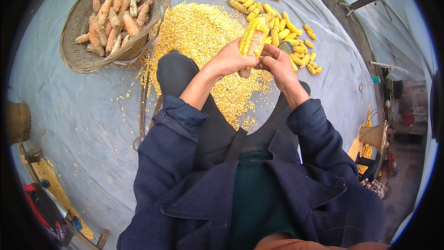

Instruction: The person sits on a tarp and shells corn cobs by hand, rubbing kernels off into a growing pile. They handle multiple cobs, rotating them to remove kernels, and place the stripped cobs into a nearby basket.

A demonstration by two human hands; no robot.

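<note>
My left hand (229, 57) grips a partly shelled ear of corn (248, 36) above my knees. Yellow kernels still cover its left side, while a bare pinkish strip of cob shows on the right. My right hand (281, 66) is at the ear's lower right side, its thumb and curled fingers against it, close to my left thumb. Beneath both hands spreads a heap of loose corn kernels (197, 24). Just beyond my right hand lies a pile of unshelled yellow ears (277, 33).
A wicker basket (74, 24) at upper left holds several bare cobs (112, 24). Long metal tongs (143, 111) lie left of my leg on the grey sheet (86, 121). Other baskets (19, 121) stand at the sides. A person in red and dark clothing (40, 205) is at lower left.
</note>
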